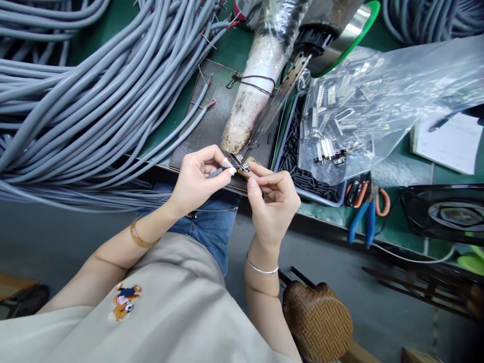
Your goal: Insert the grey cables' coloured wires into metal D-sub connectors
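My left hand (200, 176) pinches the end of a grey cable (215, 173), with white wraps on its thumb and index fingertips. Thin coloured wires (233, 162) fan out past those fingertips to a small connector, partly hidden. On the other side, my right hand (273, 199) has thumb and fingers closed on a small metal connector piece (245, 167) beside the wires. Both hands meet at the front edge of a dark metal plate (204, 132). Just above them ends a white, plastic-wrapped tube (251, 96), stained at its tip.
Many grey cables (94, 111) lie in bundles at left. Right of the plate stand a bin of small black parts (315, 184) and a clear bag of metal pieces (348, 111). Pliers (366, 212), a paper pad (448, 143) and a green-rimmed spool (350, 43) are farther out. A stool (319, 320) stands below.
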The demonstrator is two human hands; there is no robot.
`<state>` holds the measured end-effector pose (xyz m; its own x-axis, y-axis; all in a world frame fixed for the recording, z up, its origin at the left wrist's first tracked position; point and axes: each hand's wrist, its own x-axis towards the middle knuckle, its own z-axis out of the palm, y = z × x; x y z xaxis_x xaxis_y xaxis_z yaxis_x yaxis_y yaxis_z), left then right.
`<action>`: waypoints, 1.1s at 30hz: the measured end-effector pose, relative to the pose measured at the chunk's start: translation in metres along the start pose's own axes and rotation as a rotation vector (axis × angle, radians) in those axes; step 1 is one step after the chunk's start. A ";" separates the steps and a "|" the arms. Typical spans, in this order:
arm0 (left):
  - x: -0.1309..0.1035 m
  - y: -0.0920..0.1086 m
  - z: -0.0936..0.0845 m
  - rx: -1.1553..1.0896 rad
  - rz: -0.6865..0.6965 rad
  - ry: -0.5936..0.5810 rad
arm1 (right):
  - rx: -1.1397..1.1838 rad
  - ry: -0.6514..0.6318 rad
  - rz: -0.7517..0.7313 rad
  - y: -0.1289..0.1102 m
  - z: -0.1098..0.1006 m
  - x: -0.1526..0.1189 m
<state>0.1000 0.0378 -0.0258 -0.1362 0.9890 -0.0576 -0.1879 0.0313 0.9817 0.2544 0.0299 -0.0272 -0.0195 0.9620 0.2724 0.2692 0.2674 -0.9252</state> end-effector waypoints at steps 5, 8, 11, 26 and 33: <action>0.002 0.002 0.001 -0.030 0.028 0.009 | -0.006 -0.001 -0.060 -0.002 0.000 0.004; 0.002 0.005 0.000 -0.031 0.041 0.015 | -0.034 0.003 -0.090 -0.005 0.001 0.007; 0.002 0.007 0.000 -0.042 0.038 -0.001 | -0.086 0.011 -0.114 -0.008 0.002 0.009; 0.002 0.008 0.000 -0.037 -0.026 -0.010 | -0.191 0.010 -0.196 -0.005 0.002 0.011; 0.001 0.013 0.001 -0.025 -0.004 -0.002 | -0.300 0.038 -0.339 -0.013 0.004 0.017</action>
<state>0.0982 0.0398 -0.0131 -0.1336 0.9891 -0.0614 -0.2129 0.0318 0.9766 0.2468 0.0426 -0.0112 -0.1207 0.8188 0.5612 0.5214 0.5334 -0.6660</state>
